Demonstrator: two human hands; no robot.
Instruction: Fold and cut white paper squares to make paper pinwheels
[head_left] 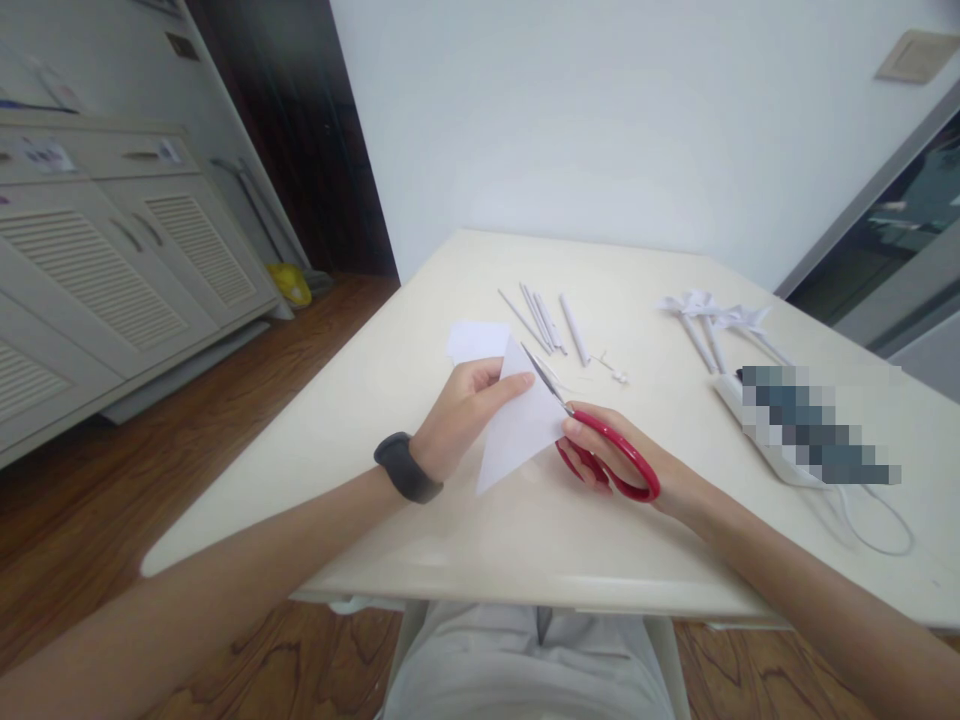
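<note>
My left hand (pixel 480 400), with a dark band on the wrist, grips a white sheet of paper (pixel 517 430) by its left side, thumb on top. The sheet looks roughly triangular, one corner pointing down toward me. In my right hand (pixel 600 440) is a pair of scissors (pixel 615 445) with red handles. Its metal blades lie along the right edge of the paper, near my left thumb. Beyond my left hand, another piece of white paper (pixel 477 340) lies flat on the table. Just past the blades are thin curled paper scraps (pixel 562 378).
Several rolled white paper sticks (pixel 544 320) lie on the pale table (pixel 390 500). Toward the right are paper flowers on stems (pixel 701 310) and a white device with a cable, its top blurred out (pixel 772 440). A small white scrap (pixel 618 376) lies between them.
</note>
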